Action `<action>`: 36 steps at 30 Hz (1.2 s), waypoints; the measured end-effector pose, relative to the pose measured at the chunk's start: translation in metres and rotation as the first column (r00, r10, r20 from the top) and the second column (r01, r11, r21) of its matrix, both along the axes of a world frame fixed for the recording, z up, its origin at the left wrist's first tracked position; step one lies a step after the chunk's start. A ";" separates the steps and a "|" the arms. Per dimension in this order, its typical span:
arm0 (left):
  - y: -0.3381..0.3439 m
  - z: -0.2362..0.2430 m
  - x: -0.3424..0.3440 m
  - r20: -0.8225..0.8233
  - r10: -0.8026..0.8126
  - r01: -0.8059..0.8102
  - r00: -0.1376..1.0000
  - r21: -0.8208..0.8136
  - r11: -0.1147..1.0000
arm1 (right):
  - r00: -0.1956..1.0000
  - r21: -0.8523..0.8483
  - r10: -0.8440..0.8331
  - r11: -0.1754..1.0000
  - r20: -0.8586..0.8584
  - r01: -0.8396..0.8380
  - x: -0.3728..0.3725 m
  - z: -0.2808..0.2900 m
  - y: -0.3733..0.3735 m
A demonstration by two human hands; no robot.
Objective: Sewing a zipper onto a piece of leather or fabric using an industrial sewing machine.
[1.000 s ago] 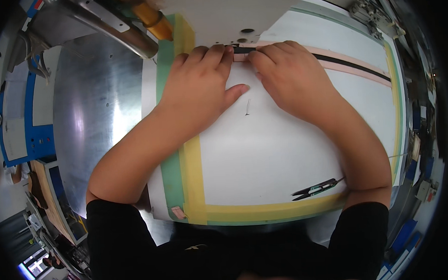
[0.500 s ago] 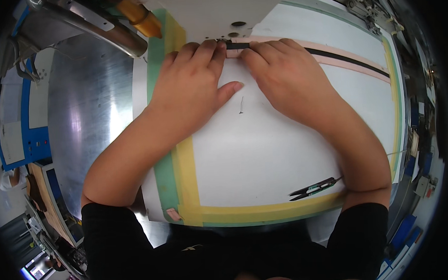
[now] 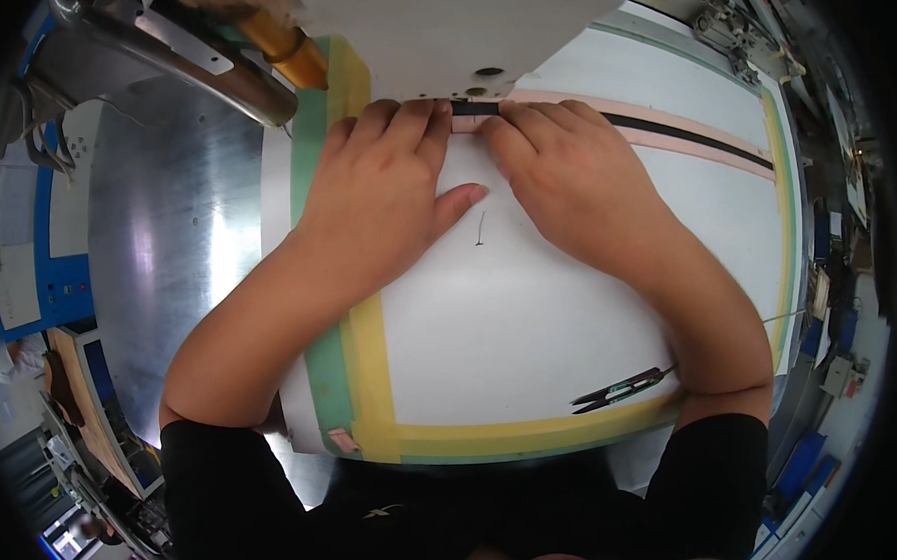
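A black strip (image 3: 476, 110) on a pink band (image 3: 663, 141) runs across a white board (image 3: 521, 327) below the machine head (image 3: 468, 49). My left hand (image 3: 375, 193) rests open with fingertips at the strip's left visible end and thumb apart on the board. My right hand (image 3: 574, 184) is curled over the strip just to the right, fingers close together, tips pressing on it; its thumb is mostly hidden. A short loose thread (image 3: 480, 229) lies between my hands. Black thread snips (image 3: 614, 393) lie by my right forearm.
Yellow and green tape (image 3: 535, 428) borders the board. A steel table (image 3: 166, 222) is at left, with a chrome cylinder (image 3: 230, 84) and brass-coloured fitting (image 3: 299, 61) above. A metal mechanism (image 3: 738, 37) sits at upper right. A blue-fronted machine (image 3: 59, 292) and a co-worker (image 3: 16, 354) are far left.
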State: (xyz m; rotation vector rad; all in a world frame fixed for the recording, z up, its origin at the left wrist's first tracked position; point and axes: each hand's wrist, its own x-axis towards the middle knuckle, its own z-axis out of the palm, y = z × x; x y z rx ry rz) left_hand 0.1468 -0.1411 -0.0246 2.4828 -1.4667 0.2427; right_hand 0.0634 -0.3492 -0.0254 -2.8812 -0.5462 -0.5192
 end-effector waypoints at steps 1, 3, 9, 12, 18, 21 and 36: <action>0.000 0.000 0.000 -0.004 0.001 -0.001 1.000 -0.003 1.000 | 1.000 -0.003 0.001 1.000 -0.004 -0.001 0.000 0.000 -0.001; 0.000 0.000 0.001 -0.025 0.002 -0.002 1.000 0.014 1.000 | 1.000 -0.009 -0.002 1.000 -0.008 0.002 0.001 -0.001 -0.001; 0.000 0.000 0.002 -0.031 0.006 -0.005 1.000 0.013 1.000 | 1.000 0.012 -0.010 1.000 -0.001 0.010 -0.001 0.001 0.000; 0.000 0.001 0.001 -0.033 0.009 -0.008 0.999 0.016 1.000 | 1.000 -0.003 -0.012 1.000 -0.008 0.012 -0.001 0.002 0.001; -0.001 0.003 0.000 -0.039 0.019 -0.018 0.999 0.028 0.999 | 1.000 -0.012 -0.008 1.000 0.015 0.008 0.000 0.000 0.002; 0.000 0.003 0.001 -0.037 0.019 -0.018 0.999 0.021 1.000 | 1.000 -0.023 -0.006 1.000 0.024 0.006 0.000 0.000 0.003; 0.000 0.008 0.000 -0.002 0.036 -0.036 0.999 0.060 0.998 | 0.999 -0.020 -0.016 1.000 0.043 0.017 -0.002 0.002 0.006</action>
